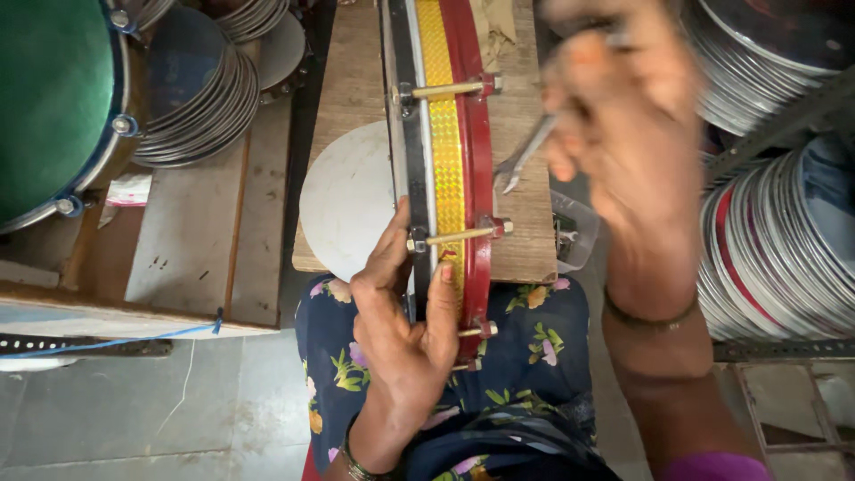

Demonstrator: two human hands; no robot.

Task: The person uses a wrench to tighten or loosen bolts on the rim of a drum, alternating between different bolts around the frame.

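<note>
A drum stands on edge on a wooden board, its shell wrapped in shiny gold foil between a black rim and a red rim. Brass tension rods cross the shell. My left hand grips the drum's near edge, thumb on the gold band, fingers over the black rim. My right hand, blurred by motion, is raised to the right of the drum and holds a small metal wrench whose jaw points down toward the red rim.
A green drum sits at the far left beside stacked metal hoops. More stacked hoops fill racks on the right. A white round drumhead lies on the board. A floral-clothed lap lies below.
</note>
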